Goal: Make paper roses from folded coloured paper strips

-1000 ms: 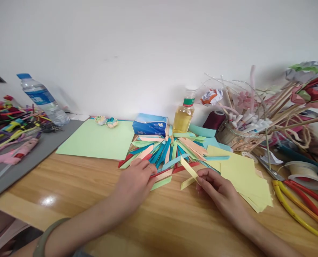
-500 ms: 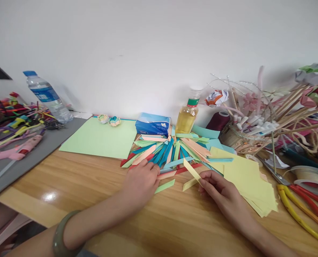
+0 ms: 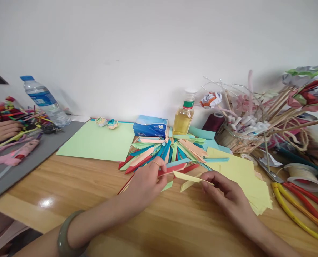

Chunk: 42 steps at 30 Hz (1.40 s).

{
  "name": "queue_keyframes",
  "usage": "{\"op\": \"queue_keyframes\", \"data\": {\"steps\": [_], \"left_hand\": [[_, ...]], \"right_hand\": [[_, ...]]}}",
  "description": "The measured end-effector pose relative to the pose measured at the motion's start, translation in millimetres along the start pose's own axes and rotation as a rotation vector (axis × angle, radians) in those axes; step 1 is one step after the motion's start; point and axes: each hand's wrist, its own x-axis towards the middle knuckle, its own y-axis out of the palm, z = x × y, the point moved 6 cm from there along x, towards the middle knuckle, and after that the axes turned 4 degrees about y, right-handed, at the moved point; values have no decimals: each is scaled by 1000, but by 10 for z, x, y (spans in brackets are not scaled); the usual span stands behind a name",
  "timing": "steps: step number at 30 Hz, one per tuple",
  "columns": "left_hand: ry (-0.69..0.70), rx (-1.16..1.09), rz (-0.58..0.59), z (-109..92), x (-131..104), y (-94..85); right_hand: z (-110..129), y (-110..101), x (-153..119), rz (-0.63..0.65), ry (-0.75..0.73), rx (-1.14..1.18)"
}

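My left hand (image 3: 149,178) is closed on a red paper strip (image 3: 175,168), which reaches out to the right from its fingertips; the palm hides part of it. Between the thumb and fingers of my right hand (image 3: 223,189) is a pale yellow folded paper strip (image 3: 187,177), its free end pointing left towards the red one. A second yellow strip (image 3: 186,185) lies on the table below it. Beside my left fingers rests a light green strip (image 3: 167,186). Behind both hands spreads a fan of folded strips (image 3: 164,151) in blue, green, peach and red.
Yellow sheets (image 3: 238,171) lie right of my right hand, near yellow-and-red-handled scissors (image 3: 290,203) and a spool (image 3: 305,176). A tissue pack (image 3: 150,125) and oil bottle (image 3: 183,119) stand behind the fan. Green paper (image 3: 94,141) lies left; another person's hand (image 3: 5,132) is far left.
My left hand has picked up a red strip from the front of the pile. The yellow strip in my right hand has tipped flatter. Another person's hand has come further into view.
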Motion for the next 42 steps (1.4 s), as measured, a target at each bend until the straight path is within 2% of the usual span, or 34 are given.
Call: {"op": "queue_keyframes", "data": {"steps": [3,7,9,12,15,21,24,29,32,35,37,42], "left_hand": [[-28,-260,48,-101,37,28],[-165,-586,299,-203,103,147],[-204,-704,346,-229,164,149],[-223,-714,315,-192,268,87],[-225,-610,284,-111,312,22],[-192,-622,229,31,263,-157],[-222,-654,199,139,252,-275],[-222,-539,179,190,182,-386],[-202,-378,202,121,76,-346],[-231,-286,288,53,-28,-219],[-245,-332,368,-2,-72,-98],[-203,-642,551,-180,-105,238]], "right_hand": [[53,-97,-2,-49,-6,42],[-32,-221,17,-104,43,183],[-112,-293,29,-156,77,299],[-184,-370,48,-218,111,428],[-175,-350,76,-165,130,452],[-123,-323,101,-115,97,319],[-115,-294,99,-76,98,265],[-88,-147,69,32,134,239],[-53,-41,31,94,140,256],[-37,18,-12,122,147,240],[-27,40,-39,148,136,197],[13,32,-85,148,64,72]]}}
